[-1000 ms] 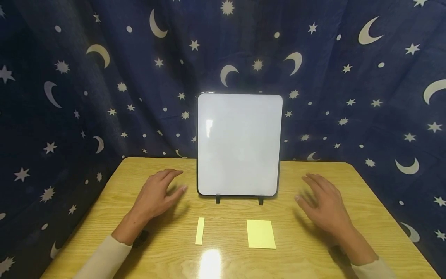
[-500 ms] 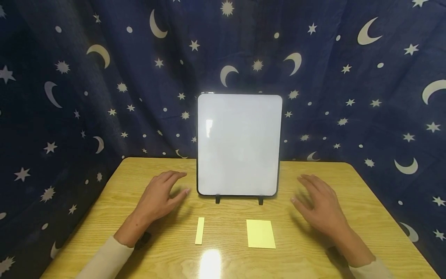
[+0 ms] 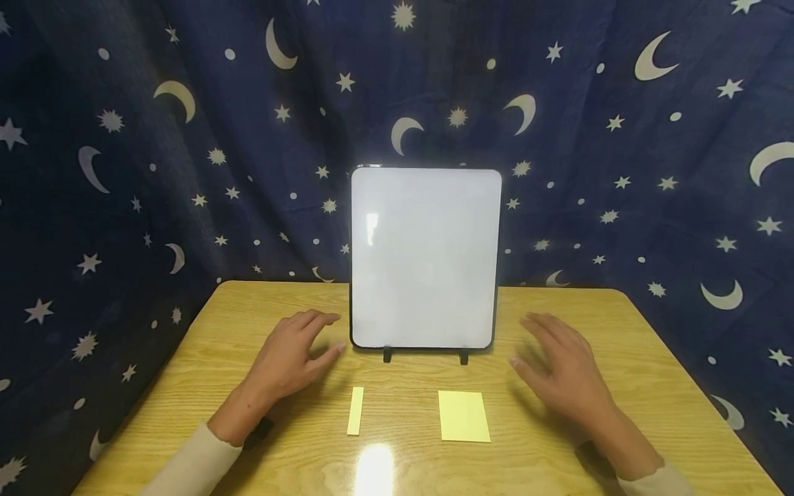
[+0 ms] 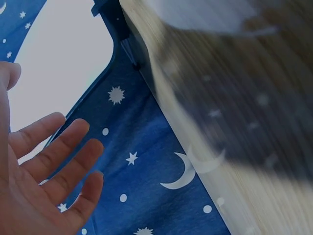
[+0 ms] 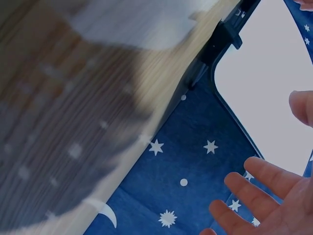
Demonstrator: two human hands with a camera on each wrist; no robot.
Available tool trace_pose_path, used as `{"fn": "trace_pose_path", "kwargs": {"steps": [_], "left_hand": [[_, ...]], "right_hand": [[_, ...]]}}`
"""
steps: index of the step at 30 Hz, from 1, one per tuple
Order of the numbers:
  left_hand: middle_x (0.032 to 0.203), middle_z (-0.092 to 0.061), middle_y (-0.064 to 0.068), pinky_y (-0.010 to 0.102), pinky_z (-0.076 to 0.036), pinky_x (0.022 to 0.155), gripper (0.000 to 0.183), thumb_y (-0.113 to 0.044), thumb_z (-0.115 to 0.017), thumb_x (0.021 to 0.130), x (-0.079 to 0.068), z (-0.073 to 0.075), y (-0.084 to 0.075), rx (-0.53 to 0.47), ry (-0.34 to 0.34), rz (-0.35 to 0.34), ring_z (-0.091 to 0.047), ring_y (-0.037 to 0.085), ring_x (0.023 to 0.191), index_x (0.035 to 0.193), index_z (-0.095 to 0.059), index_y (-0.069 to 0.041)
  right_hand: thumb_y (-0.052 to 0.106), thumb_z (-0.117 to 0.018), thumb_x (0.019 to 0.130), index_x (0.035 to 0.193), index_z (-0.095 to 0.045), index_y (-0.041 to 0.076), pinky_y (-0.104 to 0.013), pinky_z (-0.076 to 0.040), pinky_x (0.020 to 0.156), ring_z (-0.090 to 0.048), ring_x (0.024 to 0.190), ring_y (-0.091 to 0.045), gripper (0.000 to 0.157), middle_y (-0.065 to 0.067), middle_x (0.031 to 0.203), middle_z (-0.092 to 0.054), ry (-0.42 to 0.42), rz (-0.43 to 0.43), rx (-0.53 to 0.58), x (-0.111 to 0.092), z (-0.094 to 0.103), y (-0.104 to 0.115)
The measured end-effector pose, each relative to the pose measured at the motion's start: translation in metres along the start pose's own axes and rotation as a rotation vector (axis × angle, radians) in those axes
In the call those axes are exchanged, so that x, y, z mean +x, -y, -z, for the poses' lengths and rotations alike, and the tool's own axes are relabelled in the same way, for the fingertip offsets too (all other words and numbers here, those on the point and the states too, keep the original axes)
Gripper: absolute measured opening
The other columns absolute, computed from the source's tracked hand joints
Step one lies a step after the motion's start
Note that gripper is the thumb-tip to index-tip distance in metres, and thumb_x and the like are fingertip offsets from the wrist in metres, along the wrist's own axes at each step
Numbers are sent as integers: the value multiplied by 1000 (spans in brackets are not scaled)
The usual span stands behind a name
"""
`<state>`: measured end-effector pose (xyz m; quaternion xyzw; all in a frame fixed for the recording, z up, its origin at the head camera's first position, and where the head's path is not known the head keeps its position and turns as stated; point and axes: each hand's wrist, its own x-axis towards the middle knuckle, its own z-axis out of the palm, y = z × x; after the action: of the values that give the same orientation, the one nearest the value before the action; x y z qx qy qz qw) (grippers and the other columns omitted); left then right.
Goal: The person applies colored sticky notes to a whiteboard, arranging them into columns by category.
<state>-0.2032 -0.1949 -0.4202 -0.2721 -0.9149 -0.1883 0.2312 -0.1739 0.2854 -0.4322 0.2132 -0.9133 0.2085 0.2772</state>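
Both left hand [image 3: 285, 358] and right hand [image 3: 563, 368] flank the whiteboard [image 3: 426, 258], fingers loosely spread, holding nothing.

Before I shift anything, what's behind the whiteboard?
Around its edges, a dark blue starry curtain shows behind the whiteboard; the left wrist view also shows part of a dark stand. The rest directly behind the whiteboard is covered.

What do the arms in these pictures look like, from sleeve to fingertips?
They're a person's arms. The left sleeve and right sleeve are long and cream-coloured. The left grip and right grip are human hands without gloves. A small dark object shows beneath the left wrist, too shadowed to identify.
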Motion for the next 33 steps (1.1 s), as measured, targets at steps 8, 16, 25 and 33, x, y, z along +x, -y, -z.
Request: {"fn": "trace_pose_path", "kwargs": {"steps": [8,16,25,33], "left_hand": [[120,-73,1,51,-51,95,51,-48,-74,97,0,-3,-4,3,-11,-21,-70,26,111,136,-70,-15],[121,-73,0,51,-51,99,50,-49,-74,97,-1,-5,-9,1,14,-40,-70,26,114,134,-71,-15],[118,-73,-2,50,-52,98,49,-49,-73,98,1,-12,-20,5,57,-71,-68,23,114,134,-71,-17],[117,-71,-3,48,-52,97,49,-51,-70,99,2,-17,-30,6,77,-113,-67,22,112,135,-70,-18]], "right_hand": [[25,-84,84,140,-64,3,-69,-39,104,-55,133,-45,64,-17,143,-62,-4,35,-9,1,-2,5],[24,-84,83,137,-67,3,-69,-39,104,-56,131,-46,61,-17,141,-63,4,60,-11,-1,-5,10],[25,-84,83,138,-67,5,-70,-38,106,-55,132,-45,61,-16,142,-63,17,67,-4,-3,-8,13],[27,-83,83,139,-67,6,-70,-37,108,-56,132,-44,61,-16,141,-64,30,93,-6,-4,-10,19]]}}
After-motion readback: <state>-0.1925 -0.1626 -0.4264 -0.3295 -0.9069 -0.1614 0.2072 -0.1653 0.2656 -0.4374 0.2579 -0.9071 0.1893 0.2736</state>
